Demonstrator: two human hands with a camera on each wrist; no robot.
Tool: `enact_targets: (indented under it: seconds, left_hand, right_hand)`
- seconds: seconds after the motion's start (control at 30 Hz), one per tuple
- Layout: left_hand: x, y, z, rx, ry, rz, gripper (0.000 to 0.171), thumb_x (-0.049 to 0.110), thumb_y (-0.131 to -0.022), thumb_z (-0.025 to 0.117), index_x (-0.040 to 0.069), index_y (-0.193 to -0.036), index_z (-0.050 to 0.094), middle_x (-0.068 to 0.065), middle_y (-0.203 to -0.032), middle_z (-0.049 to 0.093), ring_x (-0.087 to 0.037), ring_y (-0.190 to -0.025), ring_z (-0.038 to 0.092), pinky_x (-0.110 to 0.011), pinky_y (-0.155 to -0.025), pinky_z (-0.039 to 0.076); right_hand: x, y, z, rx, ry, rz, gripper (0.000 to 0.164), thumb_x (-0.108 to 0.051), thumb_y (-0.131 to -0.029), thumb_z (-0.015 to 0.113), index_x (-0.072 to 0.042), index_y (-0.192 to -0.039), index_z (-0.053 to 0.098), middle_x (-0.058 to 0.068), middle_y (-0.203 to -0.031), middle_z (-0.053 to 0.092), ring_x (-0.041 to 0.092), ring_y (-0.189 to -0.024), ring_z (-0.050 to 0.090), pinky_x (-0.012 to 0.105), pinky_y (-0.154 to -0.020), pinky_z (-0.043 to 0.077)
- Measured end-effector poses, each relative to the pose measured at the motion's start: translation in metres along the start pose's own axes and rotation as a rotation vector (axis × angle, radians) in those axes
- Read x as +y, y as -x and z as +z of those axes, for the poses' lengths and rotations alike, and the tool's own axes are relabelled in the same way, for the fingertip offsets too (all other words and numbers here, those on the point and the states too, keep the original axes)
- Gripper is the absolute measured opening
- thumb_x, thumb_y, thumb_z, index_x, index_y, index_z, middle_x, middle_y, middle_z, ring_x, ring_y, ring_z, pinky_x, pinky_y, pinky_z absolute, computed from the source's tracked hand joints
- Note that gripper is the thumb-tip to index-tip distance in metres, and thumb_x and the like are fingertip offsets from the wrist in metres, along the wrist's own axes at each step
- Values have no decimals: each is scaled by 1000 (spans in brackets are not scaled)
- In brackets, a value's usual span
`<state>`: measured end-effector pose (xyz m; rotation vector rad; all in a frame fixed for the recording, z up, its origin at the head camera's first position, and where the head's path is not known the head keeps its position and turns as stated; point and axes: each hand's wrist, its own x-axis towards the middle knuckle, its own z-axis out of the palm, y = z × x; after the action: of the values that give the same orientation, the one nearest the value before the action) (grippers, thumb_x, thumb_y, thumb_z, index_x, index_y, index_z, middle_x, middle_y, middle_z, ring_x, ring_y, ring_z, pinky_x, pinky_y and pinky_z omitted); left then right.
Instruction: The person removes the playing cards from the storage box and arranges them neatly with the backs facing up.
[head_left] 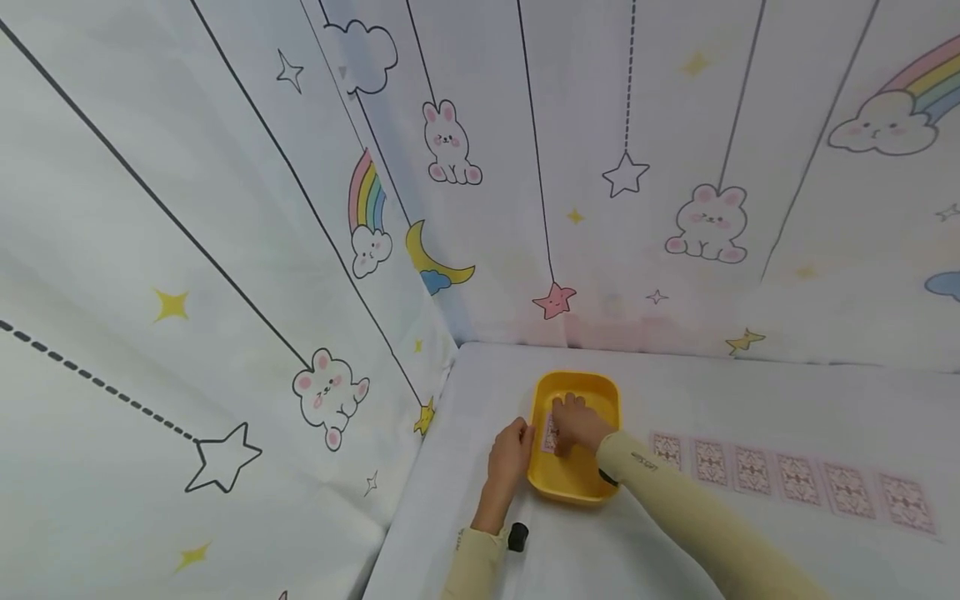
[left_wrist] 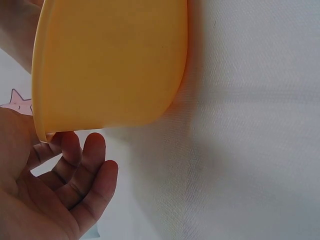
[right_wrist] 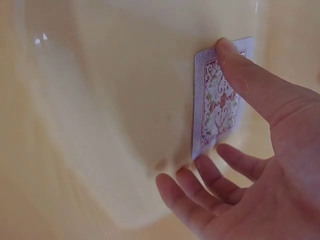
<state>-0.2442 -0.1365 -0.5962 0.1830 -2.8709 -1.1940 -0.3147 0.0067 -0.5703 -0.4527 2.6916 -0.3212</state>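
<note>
A yellow plastic tub (head_left: 572, 479) stands on the white-covered table. My left hand (head_left: 510, 454) grips its left rim; in the left wrist view, the thumb side and forefinger of that hand (left_wrist: 55, 185) meet at the rim, while the other fingers curl loosely below. Inside the tub, my right hand (head_left: 581, 425) reaches down over a playing card (head_left: 549, 435). The right wrist view has this patterned card (right_wrist: 220, 105) back side out, its opposite edges between the thumb and fingertips of my right hand (right_wrist: 250, 160).
To the right of the tub, several playing cards (head_left: 752, 469) lie in a row, patterned backs up. White cloth walls (head_left: 495, 250) printed with bunnies, stars and rainbows rise behind the table and on the left.
</note>
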Motion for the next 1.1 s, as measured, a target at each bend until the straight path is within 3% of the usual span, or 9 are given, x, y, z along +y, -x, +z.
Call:
enact_targets:
  seconds: [0.23,0.4,0.6,0.7,0.8,0.87,0.97,1.1]
  left_hand:
    - [-1,1,3,-17,-5,-13,23,29,-105,54,14,-87,54,4,-72,47,-8,-59,44,-22,-51,35]
    - [-1,1,3,-8,-10,0,23,29,-105,54,14,-87,55,4,-72,48,-8,-60,44,-22,-51,35]
    - [-2,-1,1,-3,-8,5,24,30,-105,54,15,-87,55,5,-71,47,-7,-58,43,-22,-50,34]
    - [-2,0,0,-2,-15,10,24,30,-105,54,14,-87,55,5,-70,47,-7,-57,43,-22,-49,34]
    - [-1,1,0,2,-17,8,23,29,-105,54,14,-87,55,5,-71,48,-8,-58,44,-22,-49,34]
    - [0,1,-1,5,-15,8,23,29,-105,54,14,-88,55,4,-71,48,-8,-58,44,-22,-49,35]
    - [-1,0,0,8,-13,10,22,28,-105,54,14,-88,56,4,-71,49,-8,-58,44,-22,-50,35]
    - [-1,1,1,11,-12,17,22,28,-105,54,14,-87,55,4,-71,48,-8,-58,43,-22,-49,34]
  right_hand:
    - [3,0,-2,-25,-18,34,106,-27,-69,94,3,-148,31,34,-133,44,44,-119,45,56,-103,44]
    - [6,0,-4,-30,-14,49,110,-35,-68,94,5,-148,29,33,-128,47,41,-115,46,55,-102,45]
    - [4,-2,-4,-7,26,25,104,-39,-68,94,7,-141,36,31,-128,46,41,-116,46,53,-105,44]
    - [5,-3,-2,15,17,14,99,-37,-67,95,3,-137,38,30,-127,46,42,-115,47,54,-104,44]
    - [7,-5,0,11,-39,18,94,-27,-72,92,0,-140,34,27,-122,51,39,-107,53,52,-100,47]
    - [8,-7,1,3,-100,22,86,-18,-80,85,-1,-144,29,23,-116,55,33,-98,56,48,-95,50]
    - [11,-8,2,24,-203,-16,59,-6,-92,67,0,-139,31,19,-104,59,26,-82,56,41,-81,50]
    - [17,-7,2,60,-333,-79,33,2,-97,53,-2,-128,41,14,-96,59,22,-78,54,33,-70,47]
